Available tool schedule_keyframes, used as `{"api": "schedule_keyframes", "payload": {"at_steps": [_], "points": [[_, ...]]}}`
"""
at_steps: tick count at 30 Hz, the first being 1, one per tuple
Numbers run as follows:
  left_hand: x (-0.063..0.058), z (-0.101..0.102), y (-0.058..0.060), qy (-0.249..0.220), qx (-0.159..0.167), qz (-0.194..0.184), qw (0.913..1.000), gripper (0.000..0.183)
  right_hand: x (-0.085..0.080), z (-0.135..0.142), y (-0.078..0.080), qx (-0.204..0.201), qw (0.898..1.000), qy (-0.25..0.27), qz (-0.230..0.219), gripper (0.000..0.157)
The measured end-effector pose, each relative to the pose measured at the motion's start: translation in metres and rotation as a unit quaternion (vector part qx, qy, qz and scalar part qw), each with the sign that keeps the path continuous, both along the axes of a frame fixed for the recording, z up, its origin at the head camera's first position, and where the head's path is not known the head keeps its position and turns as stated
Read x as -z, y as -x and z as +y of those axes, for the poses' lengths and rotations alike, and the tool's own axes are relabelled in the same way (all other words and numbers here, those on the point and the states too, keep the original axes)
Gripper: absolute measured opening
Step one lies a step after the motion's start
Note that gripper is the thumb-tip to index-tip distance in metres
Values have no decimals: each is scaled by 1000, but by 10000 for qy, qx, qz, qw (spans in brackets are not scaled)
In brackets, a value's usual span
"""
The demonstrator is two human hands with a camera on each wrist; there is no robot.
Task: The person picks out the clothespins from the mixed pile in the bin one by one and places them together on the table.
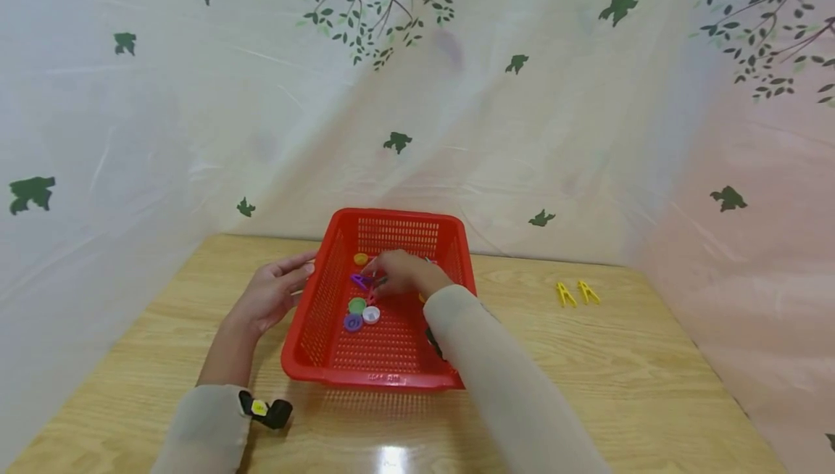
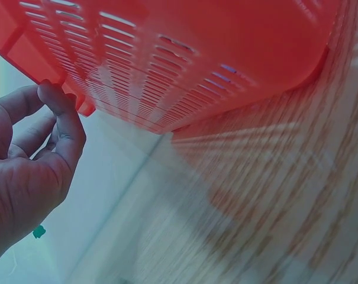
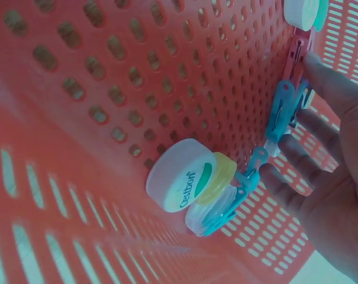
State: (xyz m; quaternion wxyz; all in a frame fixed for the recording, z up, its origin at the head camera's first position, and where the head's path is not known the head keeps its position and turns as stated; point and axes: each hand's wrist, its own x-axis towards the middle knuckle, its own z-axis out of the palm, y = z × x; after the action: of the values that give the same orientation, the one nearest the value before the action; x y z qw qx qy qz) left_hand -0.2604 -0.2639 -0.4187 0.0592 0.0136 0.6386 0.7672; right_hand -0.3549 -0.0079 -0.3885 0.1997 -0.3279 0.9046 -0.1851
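A red plastic basket (image 1: 375, 380) with slotted walls stands on the table. My left hand (image 1: 270, 296) grips its left rim, fingertips curled at the edge in the left wrist view. Inside the basket is my right hand (image 1: 401, 271), its fingers loosely spread beside a blue clothespin (image 3: 279, 109) and a pink clothespin (image 3: 296, 54). A purple clothespin (image 1: 360, 281) lies just left of that hand. Green (image 1: 356, 306), white (image 1: 370, 314) and purple (image 1: 353, 323) bottle caps sit together nearer the front. The right wrist view shows a large white printed cap (image 3: 180, 176) against a yellow cap (image 3: 220, 177).
Two yellow clothespins (image 1: 577, 293) lie on the wooden table (image 1: 626, 358) to the right of the basket. A pale curtain (image 1: 522, 169) with leaf prints hangs behind the table and along its sides. Another yellow cap (image 1: 361, 259) sits toward the basket's far left.
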Motion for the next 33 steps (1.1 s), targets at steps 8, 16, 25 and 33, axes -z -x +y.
{"api": "schedule_keyframes", "payload": {"at_steps": [8, 16, 25, 33], "points": [[-1, -1, 1, -96, -20, -56, 9999, 56, -4, 0, -1, -23, 9992, -399, -18, 50], [0, -2, 0, -129, -39, -42, 9999, 56, -9, 1, -3, 373, 9986, -192, -313, 40], [3, -2, -1, -140, -22, -14, 9999, 52, 2, 1, 4, 104, 9999, 17, -38, 51], [3, -2, -1, -43, -28, 52, 10000, 52, 3, -2, 3, 135, 9994, -302, 133, 52]]}}
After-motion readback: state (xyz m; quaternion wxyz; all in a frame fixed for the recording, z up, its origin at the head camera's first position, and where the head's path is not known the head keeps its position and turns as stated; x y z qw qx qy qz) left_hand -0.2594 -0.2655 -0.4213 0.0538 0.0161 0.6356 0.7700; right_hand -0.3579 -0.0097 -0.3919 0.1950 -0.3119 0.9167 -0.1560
